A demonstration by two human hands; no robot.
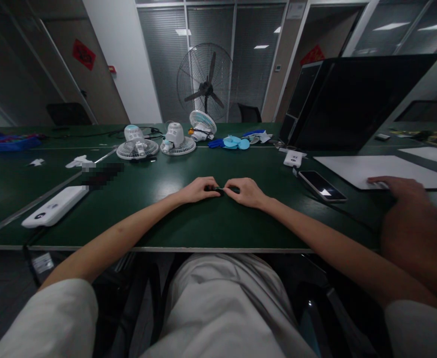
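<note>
Close together above the green table, my left hand [201, 189] and my right hand [245, 192] meet with thumbs and forefingers pinched. Between the fingertips shows a small dark piece with a thin pale part [220, 189]. Its kind is too small to make out. The left fingers close on its dark side, and the right fingertips pinch the pale end. Both forearms reach over the table's front edge.
A green table [218, 228] spans the view. Small white fans [137, 146], blue fan blades [236, 142] and a large monitor [353, 102] stand behind. White power bank [56, 206] left; phone [322, 185] right. Another person's hand [401, 186] rests on white board [382, 169].
</note>
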